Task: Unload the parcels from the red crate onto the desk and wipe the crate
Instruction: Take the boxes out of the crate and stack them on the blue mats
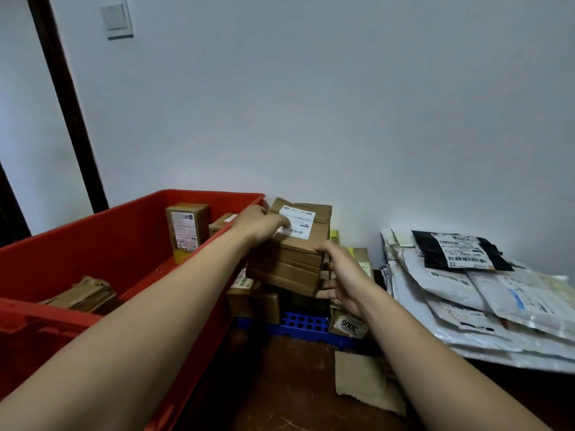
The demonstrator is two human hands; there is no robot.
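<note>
Our left hand (pixel 261 223) and right hand (pixel 342 275) grip a box (pixel 289 259) over the pile (pixel 253 301) at the desk's (pixel 295 384) back edge, with a few parcels (pixel 186 225) left in the crate (pixel 93 253) and wiping not yet begun.

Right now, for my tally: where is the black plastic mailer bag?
Head view, right side: the black plastic mailer bag tops the pile of white plastic mailers by the wall.
</note>
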